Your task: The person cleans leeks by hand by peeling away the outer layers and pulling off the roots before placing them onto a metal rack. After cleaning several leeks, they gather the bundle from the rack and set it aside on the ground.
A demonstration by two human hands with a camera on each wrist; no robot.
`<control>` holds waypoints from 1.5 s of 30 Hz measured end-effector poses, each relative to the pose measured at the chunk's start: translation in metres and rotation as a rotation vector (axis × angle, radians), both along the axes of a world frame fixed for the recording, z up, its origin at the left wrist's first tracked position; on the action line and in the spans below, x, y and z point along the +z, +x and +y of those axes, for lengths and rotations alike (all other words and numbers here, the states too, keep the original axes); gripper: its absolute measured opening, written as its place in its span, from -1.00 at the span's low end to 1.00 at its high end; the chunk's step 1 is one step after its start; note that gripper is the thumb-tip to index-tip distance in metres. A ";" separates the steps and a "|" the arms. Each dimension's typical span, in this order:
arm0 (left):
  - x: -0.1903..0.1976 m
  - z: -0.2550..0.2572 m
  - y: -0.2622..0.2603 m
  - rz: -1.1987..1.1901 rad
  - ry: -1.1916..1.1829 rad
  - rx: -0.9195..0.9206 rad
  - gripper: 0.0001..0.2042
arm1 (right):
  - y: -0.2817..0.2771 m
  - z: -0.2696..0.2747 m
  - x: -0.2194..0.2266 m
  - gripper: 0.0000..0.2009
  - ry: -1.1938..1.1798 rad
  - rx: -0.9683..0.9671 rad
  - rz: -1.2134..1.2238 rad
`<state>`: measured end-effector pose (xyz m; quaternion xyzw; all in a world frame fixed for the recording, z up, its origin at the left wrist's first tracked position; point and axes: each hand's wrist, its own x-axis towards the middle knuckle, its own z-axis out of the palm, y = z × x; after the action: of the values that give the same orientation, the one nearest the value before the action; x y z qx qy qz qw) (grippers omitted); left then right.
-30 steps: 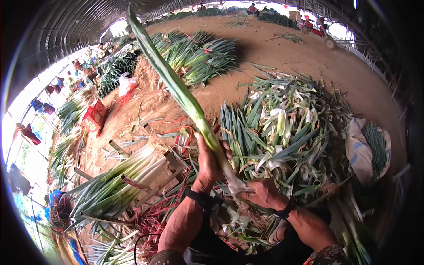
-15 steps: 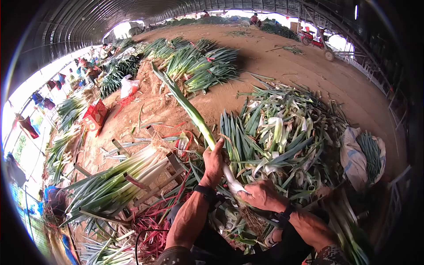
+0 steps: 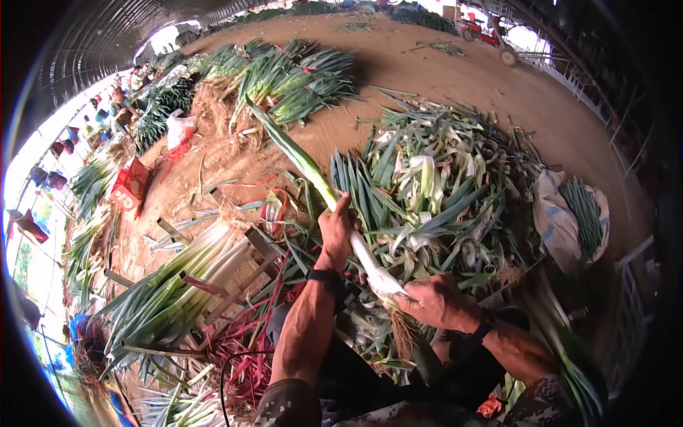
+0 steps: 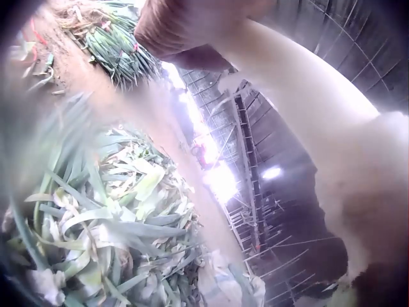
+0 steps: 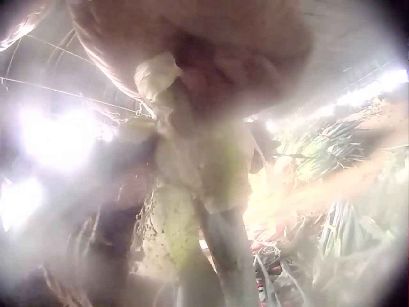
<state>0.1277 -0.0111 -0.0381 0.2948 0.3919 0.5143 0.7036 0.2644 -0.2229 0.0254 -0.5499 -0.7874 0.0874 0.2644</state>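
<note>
One long green onion (image 3: pixel 370 262) slants across the head view, its green leaves up and to the left, its white stem and stringy roots (image 3: pixel 403 333) toward me. My left hand (image 3: pixel 337 226) grips it around the stem, below the leaves. At the root end, my right hand (image 3: pixel 442 303) pinches the loose outer skin with thumb and curled fingers. In the right wrist view, pale and green strips of onion skin (image 5: pixel 220 176) hang below those fingers. The white stem (image 4: pixel 307 86) runs out from my left hand in the left wrist view. A dark green leaf (image 3: pixel 427 359) hangs beneath my right hand.
A heap of stripped leaves (image 3: pixel 441 185) lies ahead to the right, beside a white sack (image 3: pixel 558 220). On the left, a wooden rack (image 3: pixel 260 245) bears cleaned green onions (image 3: pixel 188 274), with red ties (image 3: pixel 249 341) close by. Bundled green onions (image 3: pixel 299 78) lie farther off.
The green onion's leafy tip has come down and the onion is held lower. A green leaf now hangs below my right hand. The head view has shifted, moving the surroundings left and up.
</note>
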 end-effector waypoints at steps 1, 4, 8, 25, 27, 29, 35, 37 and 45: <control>-0.004 0.003 0.002 0.025 -0.001 -0.013 -0.71 | 0.001 -0.002 0.002 -0.74 0.005 -0.005 -0.009; -0.017 0.011 0.011 0.047 -0.014 -0.014 -0.70 | 0.001 -0.008 -0.003 -0.74 0.035 -0.029 0.016; -0.032 0.030 0.012 0.124 0.013 0.092 -0.68 | 0.007 -0.032 0.014 -0.74 -0.111 0.022 0.077; 0.033 0.044 -0.062 -0.223 0.150 0.170 -0.66 | 0.139 0.044 0.042 -0.28 -0.065 -0.435 0.156; 0.041 0.035 -0.057 -0.263 0.118 0.170 -0.72 | 0.077 0.047 0.031 -0.39 -0.308 -0.279 0.487; 0.043 0.034 -0.054 -0.297 0.108 0.151 -0.75 | 0.034 0.053 0.001 -0.49 -0.196 0.028 0.429; 0.044 0.033 -0.057 -0.356 0.058 0.083 -0.77 | 0.004 0.057 -0.012 -0.66 -0.107 0.038 0.018; 0.036 0.036 -0.058 -0.358 0.049 0.068 -0.78 | 0.003 0.053 -0.010 -0.68 -0.120 0.098 0.112; 0.015 0.059 -0.072 -0.119 0.083 0.164 -0.78 | 0.015 -0.027 -0.010 -0.77 -0.200 0.249 0.208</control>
<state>0.0556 0.0483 -0.0227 0.2597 0.3504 0.6024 0.6684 0.2798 -0.2500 0.0158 -0.4600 -0.8052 0.2536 0.2754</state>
